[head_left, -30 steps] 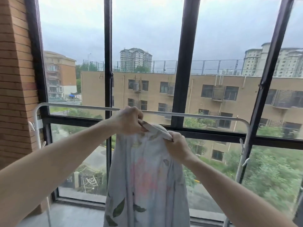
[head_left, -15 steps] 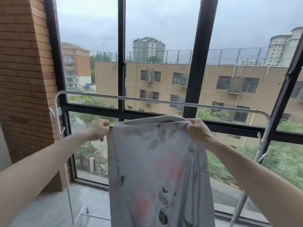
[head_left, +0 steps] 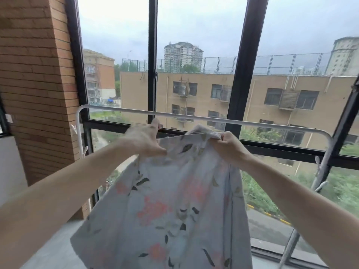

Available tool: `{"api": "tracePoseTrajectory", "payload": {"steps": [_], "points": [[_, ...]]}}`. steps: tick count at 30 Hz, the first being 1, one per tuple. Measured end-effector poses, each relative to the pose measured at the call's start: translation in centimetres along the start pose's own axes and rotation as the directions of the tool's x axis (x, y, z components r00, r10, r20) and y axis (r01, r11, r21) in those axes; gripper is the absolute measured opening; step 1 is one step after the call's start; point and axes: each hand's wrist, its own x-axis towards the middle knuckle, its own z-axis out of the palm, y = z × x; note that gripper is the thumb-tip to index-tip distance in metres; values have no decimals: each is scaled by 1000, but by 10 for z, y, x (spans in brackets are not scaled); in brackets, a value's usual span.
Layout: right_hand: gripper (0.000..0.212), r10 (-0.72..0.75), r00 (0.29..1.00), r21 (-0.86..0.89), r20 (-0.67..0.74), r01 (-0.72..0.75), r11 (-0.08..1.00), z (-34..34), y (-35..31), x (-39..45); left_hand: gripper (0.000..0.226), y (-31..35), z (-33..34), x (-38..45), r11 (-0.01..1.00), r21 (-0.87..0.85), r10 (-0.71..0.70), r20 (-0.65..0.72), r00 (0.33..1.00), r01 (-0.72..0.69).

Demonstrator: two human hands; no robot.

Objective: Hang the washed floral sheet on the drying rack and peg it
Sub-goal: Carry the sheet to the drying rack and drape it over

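Both hands' grip [head_left: 229,146] holds floral sheet [head_left: 171,206] hanging below.

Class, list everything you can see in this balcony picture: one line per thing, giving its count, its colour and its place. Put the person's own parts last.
floral sheet: one, pale grey-blue with pink flowers and dark leaves, held up in the middle, below the rack's top rail, not yet over it.
drying rack: one, white, in front of the window, top rail running left to right.
window frame: one, black, several panes, behind the rack.
brick pillar: one, reddish-brown, at the left.
buildings: several, tan and pale, outside the glass.
left hand: one, grips the sheet's top edge at the left.
right hand: one, grips the sheet's top edge at the right.
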Motion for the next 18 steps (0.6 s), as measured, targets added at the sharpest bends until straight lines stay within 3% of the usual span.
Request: {"api": "tracePoseTrajectory", "payload": {"steps": [2, 3, 5, 7, 8, 11, 14, 18], "points": [[28, -1, 1000, -33, 30, 2, 999, 9, -3, -3, 96, 20, 16, -5, 977, -164, 141, 11, 990, -137], [31, -5, 999, -46, 42, 7, 999, 14, -5, -5, 90, 29, 25, -8, 952, -229, 217, 29, 976, -205], [30, -24, 997, -50, 76, 28, 998, 22, -8, -7, 54, 44, 45, -8, 890, -346, 331, 39, 943, -298], [27, -33, 995, -35, 98, 36, 999, 26, -8, -10, 11, 48, 59, -5, 821, -502, 307, -15, 952, -272], [25, -31, 996, -29, 88, 34, 999, 26, -6, -12, 19, 46, 63, -3, 772, -589, 274, -30, 961, -238], [21, -17, 999, -38, 35, 19, 999, 23, 15, -25, 14, 39, 64, 8, 664, -731, 170, -59, 984, -159], [12, 84, 993, -132, 77, -74, 989, 31, 59, -49, 21, 53, 54, 8, 683, -713, 113, -109, 988, -157], [18, 256, 950, -293, 179, -197, 935, 67, 134, -90, 19, 77, 46, 0, 660, -730, 104, -144, 984, -176]]}}
